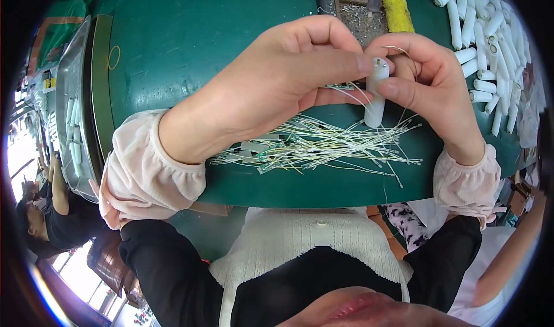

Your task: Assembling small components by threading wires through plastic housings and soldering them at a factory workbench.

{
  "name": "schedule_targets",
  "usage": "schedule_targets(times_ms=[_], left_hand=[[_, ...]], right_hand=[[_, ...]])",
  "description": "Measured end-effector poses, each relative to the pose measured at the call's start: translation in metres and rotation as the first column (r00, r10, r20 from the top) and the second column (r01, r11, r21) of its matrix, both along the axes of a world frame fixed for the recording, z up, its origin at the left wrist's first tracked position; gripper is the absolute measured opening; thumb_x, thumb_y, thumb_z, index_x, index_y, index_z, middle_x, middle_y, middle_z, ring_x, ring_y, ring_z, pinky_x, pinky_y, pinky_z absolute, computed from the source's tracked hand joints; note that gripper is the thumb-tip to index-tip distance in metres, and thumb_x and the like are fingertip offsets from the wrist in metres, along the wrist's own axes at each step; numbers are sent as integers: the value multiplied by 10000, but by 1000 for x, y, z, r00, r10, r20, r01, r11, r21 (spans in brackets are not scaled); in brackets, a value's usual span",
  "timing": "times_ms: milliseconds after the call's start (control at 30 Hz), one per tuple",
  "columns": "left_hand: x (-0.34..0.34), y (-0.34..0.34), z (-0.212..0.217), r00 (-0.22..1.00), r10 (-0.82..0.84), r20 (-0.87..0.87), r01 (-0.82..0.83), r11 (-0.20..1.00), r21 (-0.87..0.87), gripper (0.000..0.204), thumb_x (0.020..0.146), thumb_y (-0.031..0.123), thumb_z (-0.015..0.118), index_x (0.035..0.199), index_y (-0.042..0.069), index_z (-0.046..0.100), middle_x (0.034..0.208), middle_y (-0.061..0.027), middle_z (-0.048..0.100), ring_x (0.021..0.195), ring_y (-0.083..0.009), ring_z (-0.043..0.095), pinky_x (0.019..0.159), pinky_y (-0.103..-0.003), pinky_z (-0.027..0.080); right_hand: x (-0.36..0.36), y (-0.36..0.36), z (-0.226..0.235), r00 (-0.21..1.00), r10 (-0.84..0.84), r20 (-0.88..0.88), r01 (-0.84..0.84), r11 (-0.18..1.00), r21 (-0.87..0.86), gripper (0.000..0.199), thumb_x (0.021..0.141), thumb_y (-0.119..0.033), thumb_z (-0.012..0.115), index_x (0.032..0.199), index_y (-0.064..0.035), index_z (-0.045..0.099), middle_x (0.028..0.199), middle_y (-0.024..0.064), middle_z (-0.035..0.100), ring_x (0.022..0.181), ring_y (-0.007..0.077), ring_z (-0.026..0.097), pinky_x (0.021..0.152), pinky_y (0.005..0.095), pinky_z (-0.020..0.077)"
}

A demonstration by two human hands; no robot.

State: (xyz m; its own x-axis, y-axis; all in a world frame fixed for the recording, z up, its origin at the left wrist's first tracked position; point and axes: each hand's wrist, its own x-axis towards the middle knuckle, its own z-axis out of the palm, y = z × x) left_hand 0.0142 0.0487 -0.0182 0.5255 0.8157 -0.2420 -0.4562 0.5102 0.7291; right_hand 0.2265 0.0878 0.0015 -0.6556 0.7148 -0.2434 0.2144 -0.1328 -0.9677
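Note:
A white plastic tube (375,111) stands nearly upright between my hands, with small metal contacts on its top end. My right hand (433,85) is closed around it, thumb pressed on its side. Beside the tube's upper end, the thumb and fingers of my left hand (283,67) are pinched together. Partly hidden under these fingers is a small green circuit board (341,86), with white wires curving down past the tube. A thin yellowish loop (398,48) runs by my right fingers; whether it is wire or band I cannot tell. Below lies a pile of wired circuit boards (323,145).
Many white tubes (496,44) are heaped at the right on the green tabletop (190,50). At the far side stand a metal fixture (360,15) and a yellow sponge (398,12). A rubber band (115,56) lies left, near a tray (78,113). Another person (63,211) is at far left.

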Motion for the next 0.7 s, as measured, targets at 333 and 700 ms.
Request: schedule_targets(times_ms=[333,700], left_hand=[[6,3,1,989,142,-27,-143,990,-16,118,915,99,580,955,-11,563,966,-97,622,895,-176,642,829,-281,540],[-3,10,-4,987,148,64,-149,989,12,157,916,130,588,971,-16,571,956,-92,619,896,-171,638,816,-274,532]], right_hand=[[1,-2,-1,984,-169,-50,175,975,140,137,966,-197,488,1006,-66,501,594,-86,367,480,-5,280,440,170,171],[-5,4,-3,987,-163,-15,163,970,182,115,977,-187,458,979,-78,494,617,-86,361,484,-4,264,436,176,160]])
